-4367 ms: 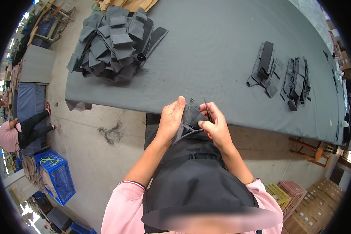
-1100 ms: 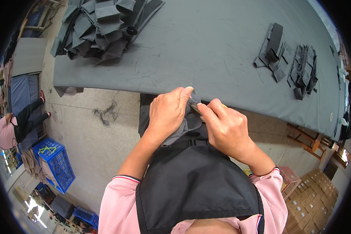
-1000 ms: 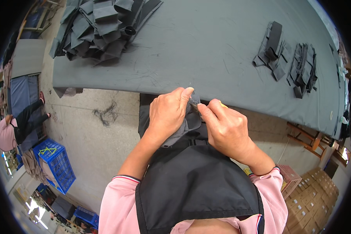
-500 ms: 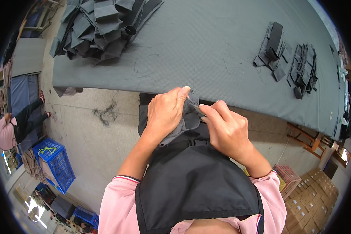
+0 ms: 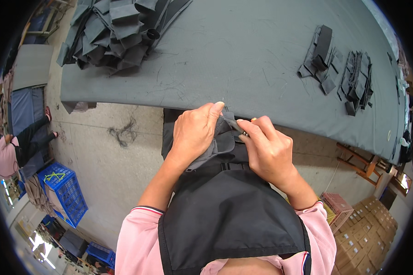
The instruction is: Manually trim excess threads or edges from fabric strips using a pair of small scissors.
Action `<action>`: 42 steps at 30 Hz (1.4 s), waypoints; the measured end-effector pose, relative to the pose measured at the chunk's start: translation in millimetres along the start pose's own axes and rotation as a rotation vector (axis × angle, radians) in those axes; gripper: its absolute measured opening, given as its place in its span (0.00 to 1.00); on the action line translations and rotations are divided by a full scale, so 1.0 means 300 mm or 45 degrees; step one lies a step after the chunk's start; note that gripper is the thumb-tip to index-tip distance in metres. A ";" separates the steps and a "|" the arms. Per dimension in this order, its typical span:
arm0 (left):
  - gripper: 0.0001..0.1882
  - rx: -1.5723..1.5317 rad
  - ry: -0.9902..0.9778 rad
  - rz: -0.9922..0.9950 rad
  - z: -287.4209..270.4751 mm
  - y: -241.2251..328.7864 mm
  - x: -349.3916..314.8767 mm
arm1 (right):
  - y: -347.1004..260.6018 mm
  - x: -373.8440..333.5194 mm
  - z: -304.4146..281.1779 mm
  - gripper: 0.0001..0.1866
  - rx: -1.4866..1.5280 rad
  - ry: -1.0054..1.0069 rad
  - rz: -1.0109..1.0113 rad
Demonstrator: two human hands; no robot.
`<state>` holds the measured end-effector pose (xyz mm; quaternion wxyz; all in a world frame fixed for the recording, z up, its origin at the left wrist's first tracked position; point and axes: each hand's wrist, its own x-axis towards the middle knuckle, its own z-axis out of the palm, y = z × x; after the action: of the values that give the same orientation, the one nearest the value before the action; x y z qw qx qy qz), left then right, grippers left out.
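From here I see the left hand (image 5: 195,132) pinching cloth (image 5: 222,141), the right hand (image 5: 271,150) closed round a tool (image 5: 246,134), apparently tidying it; next calls for steadiness.

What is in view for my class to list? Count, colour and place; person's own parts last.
Table: one, dark grey, top centre
Fabric pile: one, dark grey, table's left
Fabric bundles: two, dark grey, table's right
Held fabric: one, grey, picture centre
Small tool: one, metallic, mostly hidden, picture centre
Thread tangle: one, dark, floor left
Blue crates: at least two, lower left
Pink crate: one, lower right
Yellow crate: one, beside pink crate
Cardboard boxes: many, brown, lower right
Wooden stand: one, brown, near table's right
Co-worker: one, pink top, far left
Rim clutter: too small to count
Apron: one, black, lower centre
Sleeves: two, pink, lower edge
Left hand: one, gripping fabric
Right hand: one, gripping tool
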<state>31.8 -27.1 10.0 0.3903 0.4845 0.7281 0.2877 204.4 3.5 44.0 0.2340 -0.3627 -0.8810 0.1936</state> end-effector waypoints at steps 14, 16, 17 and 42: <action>0.29 -0.612 -0.260 -0.051 -0.009 -0.048 0.019 | 0.054 0.070 0.077 0.12 0.810 -0.236 0.325; 0.28 -0.623 -0.277 -0.070 -0.011 -0.049 0.021 | 0.072 0.048 0.113 0.09 0.748 -0.247 0.227; 0.27 -0.573 -0.289 -0.050 -0.007 -0.049 0.021 | 0.061 0.049 0.108 0.07 0.735 -0.241 0.270; 0.22 -0.383 -0.006 0.034 -0.021 -0.026 0.014 | 0.047 0.017 0.036 0.18 0.126 0.048 -0.133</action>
<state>21.8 -26.3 5.7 0.4563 0.4311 0.6693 0.3976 202.9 14.7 29.3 0.2781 -0.3078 -0.8835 0.2176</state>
